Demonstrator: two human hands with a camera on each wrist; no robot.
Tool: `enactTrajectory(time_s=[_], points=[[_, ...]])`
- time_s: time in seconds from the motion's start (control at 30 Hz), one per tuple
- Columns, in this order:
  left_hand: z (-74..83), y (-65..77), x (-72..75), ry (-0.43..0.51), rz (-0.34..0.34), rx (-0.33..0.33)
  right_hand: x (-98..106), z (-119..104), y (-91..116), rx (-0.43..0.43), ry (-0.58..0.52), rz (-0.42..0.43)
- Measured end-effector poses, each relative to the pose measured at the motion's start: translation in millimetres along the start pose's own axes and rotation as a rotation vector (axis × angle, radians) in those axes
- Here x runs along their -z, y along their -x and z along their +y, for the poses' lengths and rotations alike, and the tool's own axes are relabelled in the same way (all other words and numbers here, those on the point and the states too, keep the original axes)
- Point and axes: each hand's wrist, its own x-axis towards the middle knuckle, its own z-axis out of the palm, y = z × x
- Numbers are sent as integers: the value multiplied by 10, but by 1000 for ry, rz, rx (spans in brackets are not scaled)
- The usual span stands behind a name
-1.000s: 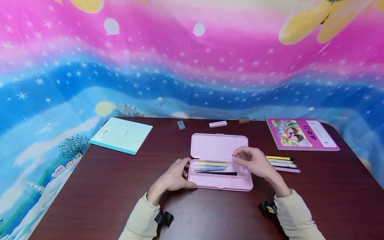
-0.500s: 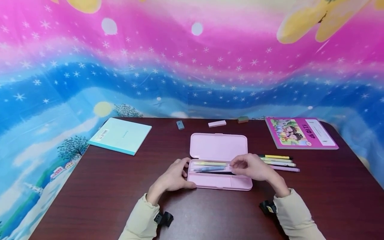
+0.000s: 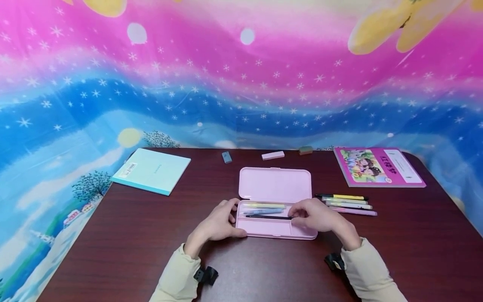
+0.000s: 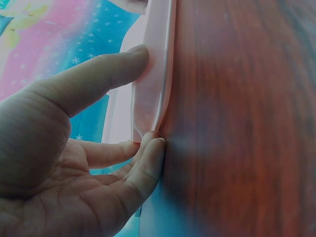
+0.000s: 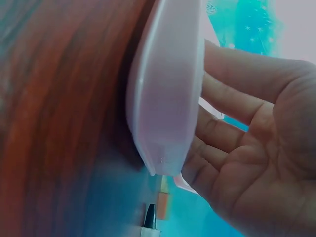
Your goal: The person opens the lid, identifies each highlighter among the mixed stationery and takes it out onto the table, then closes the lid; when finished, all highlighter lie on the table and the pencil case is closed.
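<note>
An opened pink pencil case (image 3: 264, 227) lies on the table with its lid laid back. My left hand (image 3: 219, 222) grips its left end; in the left wrist view the thumb lies on the front wall and the fingers curl round the corner. Inside are a yellowish pen (image 3: 264, 206), a bluish pen (image 3: 266, 211) and a black pen (image 3: 268, 217). Over the right part of the case, my right hand (image 3: 315, 214) has its thumb and fingers curled at the black pen's right end and appears to pinch it. The case wall hides those fingertips in the right wrist view.
Several pens (image 3: 351, 202) lie right of the case. Behind it are a blue-grey eraser (image 3: 226, 157), a pink-white eraser (image 3: 273, 155) and a greenish-brown block (image 3: 305, 150). A mint notebook (image 3: 154, 170) lies back left, a pink book (image 3: 379, 167) back right.
My right hand has come down and toward me, from above the case to the black pen's right end. The black pen has shifted slightly. My left hand stays on the case.
</note>
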Motion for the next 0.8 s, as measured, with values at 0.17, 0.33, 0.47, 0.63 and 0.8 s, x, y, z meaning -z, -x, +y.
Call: enactTrajectory(time_s=[0.17, 0.33, 0.47, 0.63, 0.8], points=[[-2, 4, -2, 0, 0, -11, -1, -1, -3, -30, 26, 0], [9, 2, -1, 7, 1, -1, 11, -4, -6, -34, 25, -17], [8, 3, 1, 6, 1, -3, 26, -6, 4, -35, -6, -29], [11, 1, 3, 4, 2, -15, 54, -5, 19, -48, -51, -28], [13, 1, 5, 3, 2, -6, 82, 5, 35, -59, -66, -3]])
